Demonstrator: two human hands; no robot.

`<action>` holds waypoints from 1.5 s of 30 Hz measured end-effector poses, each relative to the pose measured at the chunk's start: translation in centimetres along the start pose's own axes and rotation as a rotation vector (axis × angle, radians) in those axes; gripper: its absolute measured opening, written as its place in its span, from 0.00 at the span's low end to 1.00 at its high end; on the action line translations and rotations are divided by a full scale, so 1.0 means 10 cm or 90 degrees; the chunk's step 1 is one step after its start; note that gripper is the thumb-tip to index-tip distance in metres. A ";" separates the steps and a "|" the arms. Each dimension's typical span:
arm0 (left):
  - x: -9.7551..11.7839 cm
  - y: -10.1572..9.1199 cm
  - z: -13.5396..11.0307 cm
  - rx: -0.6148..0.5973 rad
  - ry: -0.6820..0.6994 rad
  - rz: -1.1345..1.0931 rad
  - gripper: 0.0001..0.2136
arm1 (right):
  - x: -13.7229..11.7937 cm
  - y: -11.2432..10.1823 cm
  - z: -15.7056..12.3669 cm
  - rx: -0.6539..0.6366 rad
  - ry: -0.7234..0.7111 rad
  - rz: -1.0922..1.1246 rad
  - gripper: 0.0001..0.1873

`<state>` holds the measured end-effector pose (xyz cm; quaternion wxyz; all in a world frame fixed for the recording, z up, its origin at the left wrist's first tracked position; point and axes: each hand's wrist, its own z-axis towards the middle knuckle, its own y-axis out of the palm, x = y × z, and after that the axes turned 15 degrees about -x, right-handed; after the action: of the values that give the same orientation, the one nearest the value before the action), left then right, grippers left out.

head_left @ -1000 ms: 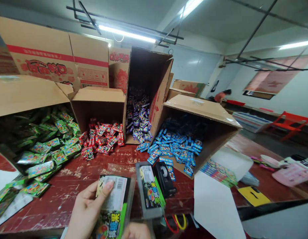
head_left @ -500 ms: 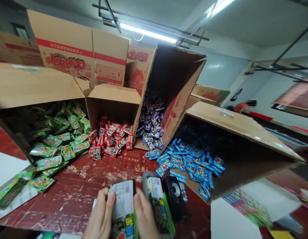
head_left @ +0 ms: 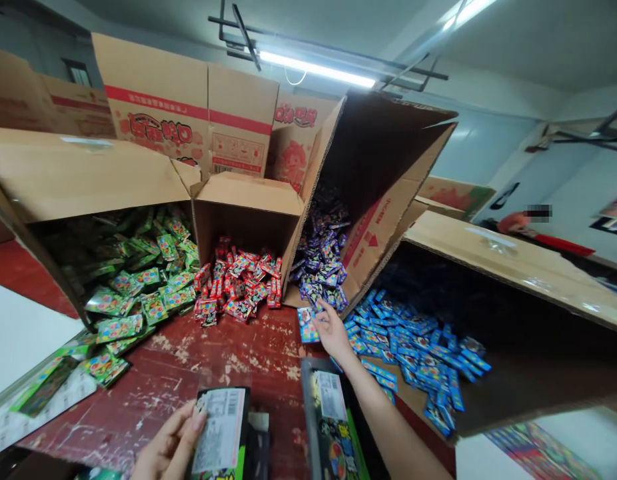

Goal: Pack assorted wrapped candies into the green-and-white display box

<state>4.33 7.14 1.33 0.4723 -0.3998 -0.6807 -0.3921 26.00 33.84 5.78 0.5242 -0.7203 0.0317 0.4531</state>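
Observation:
My left hand (head_left: 169,445) is at the bottom edge, closed on a black and green printed box (head_left: 221,433) whose barcode label faces up. My right hand (head_left: 331,328) is stretched out over the worn red table (head_left: 178,380), fingers apart, touching a blue packet (head_left: 307,325) at the edge of the blue pile (head_left: 413,343). Just beyond its fingertips lie purple packets (head_left: 321,267) spilling from a tipped carton (head_left: 383,173). A second black and green box (head_left: 333,427) stands beside my right forearm.
Four cartons lie on their sides, open toward me: green packets (head_left: 138,287) at left, red packets (head_left: 238,283) in the small box, then purple and blue. Closed cartons (head_left: 183,113) are stacked behind. White sheets (head_left: 13,333) lie at left and lower right.
My right hand let go of the box and reached forward to the blue and purple packets. The view swung left and down; the tape dispenser is now hidden.

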 end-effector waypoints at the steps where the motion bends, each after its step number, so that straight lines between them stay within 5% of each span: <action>1: -0.02 -0.01 0.04 -0.027 -0.004 0.002 0.21 | -0.06 0.03 -0.13 -0.006 -0.017 0.095 0.23; 5: -0.01 0.09 0.08 -0.118 0.019 0.000 0.21 | -0.45 0.17 -0.57 -0.031 -0.076 0.544 0.21; 7: 0.04 0.20 0.03 -0.148 0.023 -0.008 0.20 | -0.68 0.24 -0.66 0.039 -0.096 0.598 0.20; 11: 0.17 0.39 -0.17 -0.185 0.018 -0.032 0.20 | -1.00 0.38 -0.69 0.100 -0.144 0.558 0.18; 20: 0.27 0.50 -0.33 -0.200 -0.015 -0.122 0.18 | -1.07 0.37 -0.84 -0.129 -0.161 0.468 0.18; 25: 0.21 0.53 -0.33 -0.238 -0.020 -0.128 0.16 | -1.21 0.41 -0.82 -0.069 -0.187 0.607 0.20; 32: 0.19 0.54 -0.39 -0.215 -0.021 -0.122 0.17 | -0.94 0.69 -0.84 -0.102 -0.207 0.554 0.25; 37: 0.15 0.50 -0.37 -0.196 -0.033 -0.130 0.19 | -0.77 0.57 -0.94 -0.178 -0.150 0.456 0.17; 45: 0.15 0.56 -0.40 -0.210 -0.043 -0.127 0.22 | -1.04 0.44 -0.89 -0.279 -0.138 0.280 0.12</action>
<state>10.38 5.81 4.65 0.3357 -0.4153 -0.6590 -0.5297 23.10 20.47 10.04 0.2470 -0.7395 0.0325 0.6253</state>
